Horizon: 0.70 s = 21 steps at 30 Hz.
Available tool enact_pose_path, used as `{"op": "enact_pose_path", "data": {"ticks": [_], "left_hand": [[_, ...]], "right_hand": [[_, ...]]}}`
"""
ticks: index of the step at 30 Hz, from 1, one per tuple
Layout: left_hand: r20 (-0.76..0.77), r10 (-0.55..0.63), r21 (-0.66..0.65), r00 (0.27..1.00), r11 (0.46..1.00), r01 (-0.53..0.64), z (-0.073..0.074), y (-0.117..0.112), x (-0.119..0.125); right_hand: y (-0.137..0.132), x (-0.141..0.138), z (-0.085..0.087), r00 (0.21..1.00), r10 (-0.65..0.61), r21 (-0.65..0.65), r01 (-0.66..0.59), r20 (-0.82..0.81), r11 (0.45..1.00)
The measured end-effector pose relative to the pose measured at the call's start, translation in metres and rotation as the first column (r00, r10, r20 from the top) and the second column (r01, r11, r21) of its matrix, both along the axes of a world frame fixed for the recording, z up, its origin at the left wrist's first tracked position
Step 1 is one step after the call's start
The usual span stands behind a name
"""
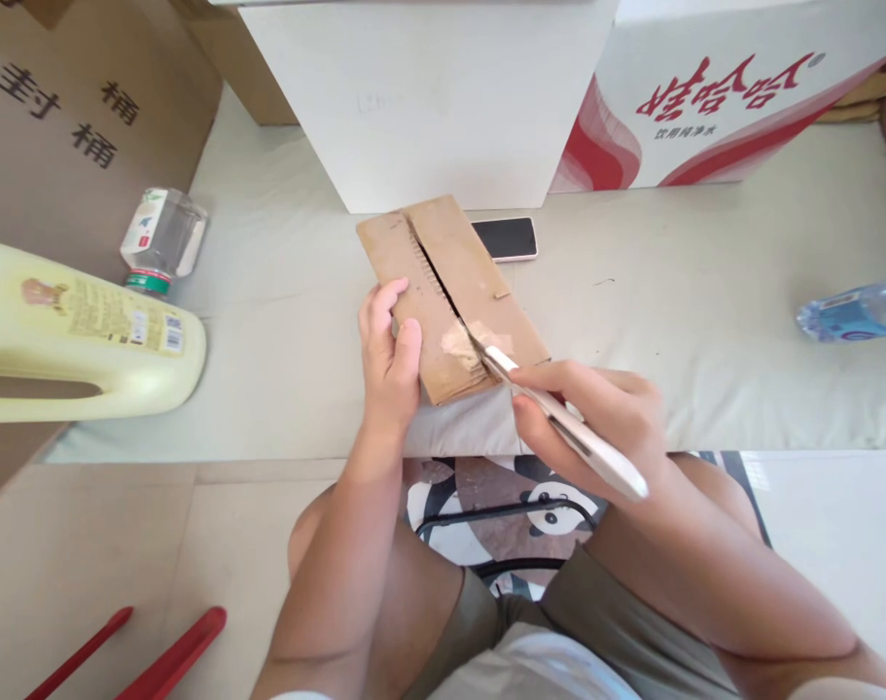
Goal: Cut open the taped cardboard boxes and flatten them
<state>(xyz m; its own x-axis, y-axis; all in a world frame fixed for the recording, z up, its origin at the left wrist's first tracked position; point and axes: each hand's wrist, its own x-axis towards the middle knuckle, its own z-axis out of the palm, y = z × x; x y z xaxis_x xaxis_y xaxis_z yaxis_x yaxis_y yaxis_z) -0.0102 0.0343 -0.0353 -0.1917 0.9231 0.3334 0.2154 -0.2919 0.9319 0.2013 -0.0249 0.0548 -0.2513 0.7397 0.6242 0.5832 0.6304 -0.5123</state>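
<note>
A pale yellow jug (132,335) is resting near a clear bottle (166,233); a phone (507,239) is lying before a white box (443,107); a blue-labelled bottle (858,311) is lying far right.

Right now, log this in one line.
left hand: on cardboard box, left edge; right hand: gripping white cutter; cutter tip: at tape; phone: partly hidden by box

Phone (512,239) partly behind cardboard box (478,282)
</note>
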Motion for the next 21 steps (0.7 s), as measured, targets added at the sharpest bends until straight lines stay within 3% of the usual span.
{"op": "enact_pose_path", "data": {"ticks": [7, 10, 12, 15, 18, 21], "left_hand": [[0.038, -0.004, 0.002, 0.999, 1.000, 0.004, 0.001, -0.001, 0.000], [0.048, -0.002, -0.023, 0.999, 1.000, 0.003, 0.003, 0.000, -0.001], [0.083, 0.007, -0.056, 0.997, 0.998, -0.003, 0.007, 0.002, -0.005], [0.218, 0.061, -0.117, 0.974, 0.993, -0.036, 0.015, 0.006, -0.017], [0.356, 0.164, -0.203, 0.920, 0.975, -0.095, 0.023, 0.009, -0.035], [0.392, 0.283, -0.347, 0.875, 0.927, -0.144, 0.023, 0.010, -0.049]], "right_hand": [[0.000, 0.001, 0.002, 0.999, 0.033, -0.082, -0.036, -0.035, 0.996], [-0.005, 0.010, 0.006, 0.991, 0.063, -0.113, -0.077, -0.122, 0.991], [-0.008, 0.019, 0.007, 0.973, -0.001, -0.097, -0.021, -0.229, 0.995], [0.000, 0.036, -0.002, 0.914, -0.226, -0.106, 0.201, -0.337, 0.974], [0.023, 0.052, -0.024, 0.919, -0.375, -0.206, 0.346, -0.123, 0.915], [0.047, 0.064, -0.049, 0.889, -0.355, -0.336, 0.442, 0.290, 0.832]]}}
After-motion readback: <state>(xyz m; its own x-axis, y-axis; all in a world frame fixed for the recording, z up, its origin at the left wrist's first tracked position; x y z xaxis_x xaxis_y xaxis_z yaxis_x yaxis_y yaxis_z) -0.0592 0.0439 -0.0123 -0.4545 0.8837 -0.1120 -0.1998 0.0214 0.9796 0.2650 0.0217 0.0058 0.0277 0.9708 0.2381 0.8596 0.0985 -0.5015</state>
